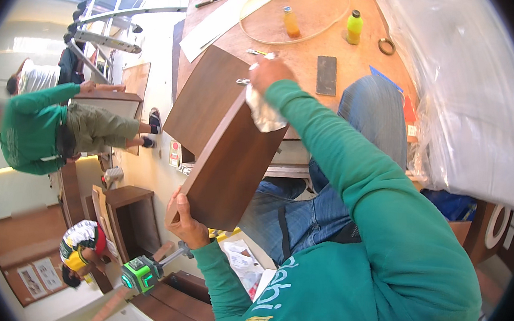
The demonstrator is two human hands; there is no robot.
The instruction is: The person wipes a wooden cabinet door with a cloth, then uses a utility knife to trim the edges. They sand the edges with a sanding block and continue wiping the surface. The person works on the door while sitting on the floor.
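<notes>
Head view: the brown board [238, 168] is grasped at its lower end by the left hand [189, 221], its long axis running up and rightward. Near the board's upper end, a white cloth [264, 111] is held by the right hand [271, 76].

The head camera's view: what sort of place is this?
Probably a room being fitted with cabinetry, or perhaps a joinery workshop: brown wood-toned panels, a metal ladder and what looks like a green laser level suggest it.
</notes>
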